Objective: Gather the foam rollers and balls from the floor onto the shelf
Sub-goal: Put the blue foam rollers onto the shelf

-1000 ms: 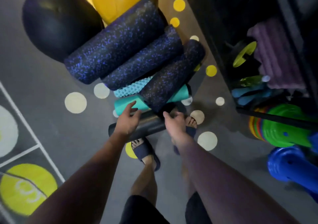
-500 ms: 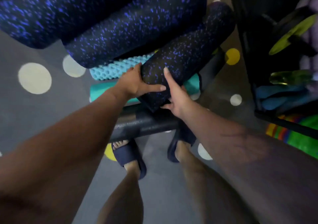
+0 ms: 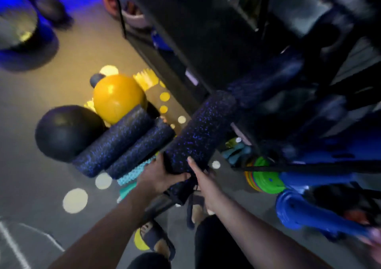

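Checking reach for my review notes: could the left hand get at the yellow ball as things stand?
Probably not right away. The left hand is wrapped on the speckled roller with the right hand, and the yellow ball lies beyond two more rollers on the floor.

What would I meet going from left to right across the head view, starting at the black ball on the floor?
black ball → large speckled roller → slimmer speckled roller → lifted speckled roller, held in both hands → green discs → blue equipment.
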Action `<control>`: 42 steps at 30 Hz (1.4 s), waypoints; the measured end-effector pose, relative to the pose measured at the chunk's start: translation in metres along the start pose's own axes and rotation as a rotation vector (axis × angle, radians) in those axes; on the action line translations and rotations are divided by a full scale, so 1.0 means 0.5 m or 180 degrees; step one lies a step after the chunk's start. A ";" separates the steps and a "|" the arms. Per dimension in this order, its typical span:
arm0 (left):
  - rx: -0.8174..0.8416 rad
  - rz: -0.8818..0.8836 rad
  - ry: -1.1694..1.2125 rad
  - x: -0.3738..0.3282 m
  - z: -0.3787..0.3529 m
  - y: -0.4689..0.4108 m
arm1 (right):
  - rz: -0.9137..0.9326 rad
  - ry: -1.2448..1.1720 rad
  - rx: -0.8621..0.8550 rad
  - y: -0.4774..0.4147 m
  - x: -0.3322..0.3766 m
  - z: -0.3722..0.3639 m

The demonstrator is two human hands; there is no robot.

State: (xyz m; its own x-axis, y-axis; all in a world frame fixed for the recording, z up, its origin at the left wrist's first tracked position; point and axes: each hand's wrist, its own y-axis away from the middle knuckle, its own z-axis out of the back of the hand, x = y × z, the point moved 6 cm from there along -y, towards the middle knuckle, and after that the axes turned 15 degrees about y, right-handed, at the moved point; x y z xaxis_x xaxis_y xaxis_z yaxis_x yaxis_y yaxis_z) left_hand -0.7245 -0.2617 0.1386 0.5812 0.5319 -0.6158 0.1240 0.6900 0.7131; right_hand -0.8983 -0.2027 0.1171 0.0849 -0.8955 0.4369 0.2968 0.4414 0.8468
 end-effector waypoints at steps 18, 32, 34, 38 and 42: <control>0.0010 -0.1042 -0.0134 -0.436 -0.167 0.023 | 0.1086 -0.0279 -0.1250 0.015 0.130 0.396; 0.0779 -0.1788 0.0028 -0.739 -0.475 -0.201 | 0.0274 0.0094 -0.2058 -0.199 0.209 0.773; 0.0707 -0.1608 0.0402 -0.721 -0.459 -0.213 | 0.0279 0.0144 -0.2488 -0.189 0.213 0.792; 0.0387 -0.1456 0.0599 -0.685 -0.393 -0.193 | 0.0715 0.0787 -0.3275 -0.130 0.237 0.794; 0.0325 -0.1077 0.0141 -0.604 -0.328 -0.185 | 0.1731 0.2097 -0.3639 -0.064 0.272 0.717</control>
State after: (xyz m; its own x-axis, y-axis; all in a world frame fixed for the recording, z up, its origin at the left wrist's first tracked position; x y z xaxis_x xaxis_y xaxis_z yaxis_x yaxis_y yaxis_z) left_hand -1.0434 -0.4054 0.2035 0.4582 0.3038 -0.8353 0.3847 0.7794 0.4945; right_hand -1.2372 -0.3180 0.2580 0.7601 -0.6354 0.1361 0.6485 0.7281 -0.2221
